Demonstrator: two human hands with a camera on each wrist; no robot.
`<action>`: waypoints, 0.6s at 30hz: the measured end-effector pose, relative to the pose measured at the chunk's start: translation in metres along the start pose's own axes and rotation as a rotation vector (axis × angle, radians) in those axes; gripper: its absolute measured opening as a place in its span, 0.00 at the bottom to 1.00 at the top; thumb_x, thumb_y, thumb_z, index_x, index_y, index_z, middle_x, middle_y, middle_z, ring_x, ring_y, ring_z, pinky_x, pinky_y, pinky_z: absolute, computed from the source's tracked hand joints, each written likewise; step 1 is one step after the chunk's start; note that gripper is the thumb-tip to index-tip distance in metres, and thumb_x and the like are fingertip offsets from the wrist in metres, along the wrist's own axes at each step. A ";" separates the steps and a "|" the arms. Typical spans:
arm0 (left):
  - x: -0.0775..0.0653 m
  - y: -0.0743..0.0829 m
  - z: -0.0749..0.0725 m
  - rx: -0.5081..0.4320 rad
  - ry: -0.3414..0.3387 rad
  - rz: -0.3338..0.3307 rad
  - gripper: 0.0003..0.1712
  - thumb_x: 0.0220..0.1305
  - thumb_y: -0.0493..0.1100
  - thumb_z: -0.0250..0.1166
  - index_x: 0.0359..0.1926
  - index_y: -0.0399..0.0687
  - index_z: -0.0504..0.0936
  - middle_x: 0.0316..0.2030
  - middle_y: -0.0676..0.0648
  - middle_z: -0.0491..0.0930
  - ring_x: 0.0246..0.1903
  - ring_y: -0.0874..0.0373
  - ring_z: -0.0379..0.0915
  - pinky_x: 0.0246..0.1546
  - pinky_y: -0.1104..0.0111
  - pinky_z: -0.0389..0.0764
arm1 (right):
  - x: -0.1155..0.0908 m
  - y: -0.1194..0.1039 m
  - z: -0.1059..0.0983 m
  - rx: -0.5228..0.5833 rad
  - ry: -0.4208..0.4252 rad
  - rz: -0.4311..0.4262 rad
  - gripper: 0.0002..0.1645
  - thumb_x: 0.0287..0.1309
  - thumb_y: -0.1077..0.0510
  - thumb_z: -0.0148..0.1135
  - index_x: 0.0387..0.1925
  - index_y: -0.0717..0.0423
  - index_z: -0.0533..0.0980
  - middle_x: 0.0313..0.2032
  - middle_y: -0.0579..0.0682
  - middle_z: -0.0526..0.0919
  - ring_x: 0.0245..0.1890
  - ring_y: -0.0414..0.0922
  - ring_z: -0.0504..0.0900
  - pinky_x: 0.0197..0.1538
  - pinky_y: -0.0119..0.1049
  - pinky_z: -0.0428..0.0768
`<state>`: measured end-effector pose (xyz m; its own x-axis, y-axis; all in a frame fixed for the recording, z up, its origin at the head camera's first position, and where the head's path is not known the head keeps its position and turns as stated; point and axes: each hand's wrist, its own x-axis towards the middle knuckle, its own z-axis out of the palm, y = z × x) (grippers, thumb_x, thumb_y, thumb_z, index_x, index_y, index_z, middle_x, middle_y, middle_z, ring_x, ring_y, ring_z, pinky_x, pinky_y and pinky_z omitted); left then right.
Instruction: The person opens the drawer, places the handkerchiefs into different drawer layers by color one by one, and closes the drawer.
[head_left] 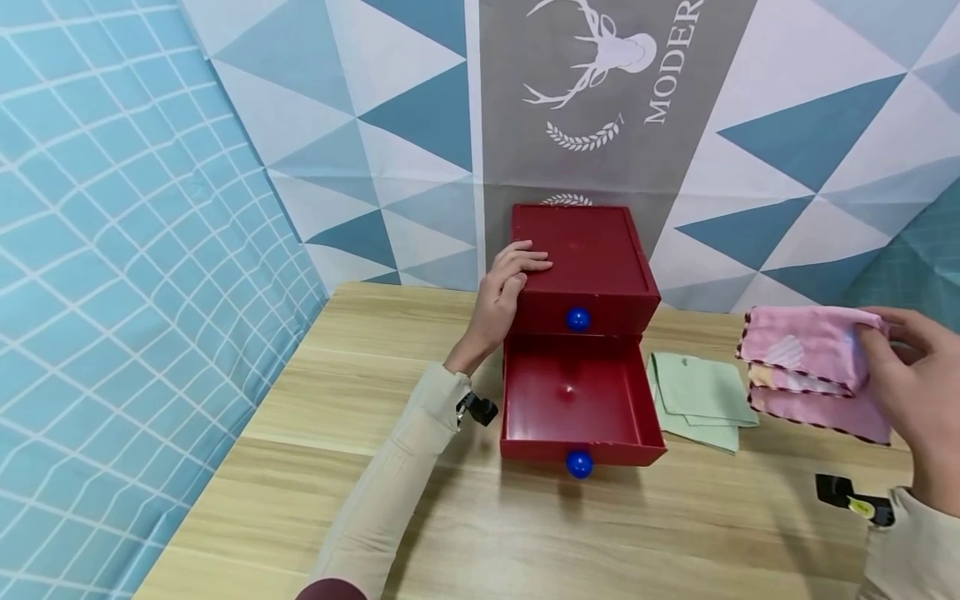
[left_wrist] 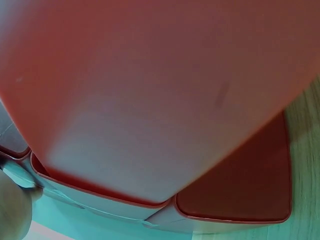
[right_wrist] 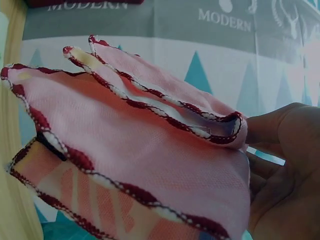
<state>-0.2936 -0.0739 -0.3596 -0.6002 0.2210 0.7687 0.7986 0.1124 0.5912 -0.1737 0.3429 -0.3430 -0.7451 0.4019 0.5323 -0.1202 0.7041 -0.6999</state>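
A small red two-drawer cabinet (head_left: pixel 581 250) stands on the table against the wall covering. Its lower drawer (head_left: pixel 570 392) is pulled out, with nothing inside, while the upper one is closed. My left hand (head_left: pixel 504 287) rests on the cabinet's left top edge, fingers lying on the top. In the left wrist view, the red drawer side (left_wrist: pixel 165 100) fills most of the picture. Off to the right, my right hand (head_left: pixel 915 367) pinches a folded pink handkerchief (head_left: pixel 810 350) with dark red and white stitched edging, held above the table. The right wrist view shows the handkerchief's layers (right_wrist: pixel 135 145) hanging partly apart.
A folded light green cloth (head_left: pixel 705 396) lies on the table just right of the open drawer. Blue knobs (head_left: pixel 579 465) stick out from the drawer fronts. The wooden table (head_left: pixel 315 467) meets a blue tiled-pattern sheet (head_left: pixel 112 208) on the left.
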 end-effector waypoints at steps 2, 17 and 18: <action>0.000 0.002 0.000 -0.004 0.004 0.008 0.24 0.67 0.23 0.39 0.49 0.26 0.82 0.54 0.30 0.77 0.67 0.34 0.58 0.72 0.58 0.54 | -0.001 -0.005 -0.001 0.030 0.007 -0.040 0.15 0.68 0.62 0.57 0.52 0.60 0.81 0.33 0.19 0.70 0.28 0.17 0.70 0.36 0.08 0.65; -0.001 0.005 -0.003 -0.009 0.002 0.007 0.24 0.68 0.26 0.39 0.50 0.28 0.82 0.56 0.31 0.77 0.67 0.37 0.59 0.72 0.58 0.54 | -0.025 -0.050 -0.002 0.039 0.067 -0.206 0.15 0.65 0.62 0.60 0.50 0.65 0.82 0.36 0.20 0.74 0.31 0.19 0.73 0.40 0.11 0.68; 0.000 0.011 -0.003 -0.012 0.002 0.003 0.23 0.68 0.25 0.39 0.49 0.26 0.82 0.55 0.30 0.77 0.67 0.35 0.59 0.72 0.58 0.54 | -0.026 -0.053 -0.002 0.041 0.074 -0.214 0.15 0.65 0.62 0.60 0.50 0.65 0.83 0.36 0.19 0.74 0.30 0.19 0.73 0.40 0.11 0.68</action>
<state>-0.2848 -0.0757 -0.3527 -0.5975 0.2197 0.7712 0.8002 0.1002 0.5914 -0.1468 0.2961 -0.3185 -0.6496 0.2895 0.7030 -0.2979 0.7539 -0.5856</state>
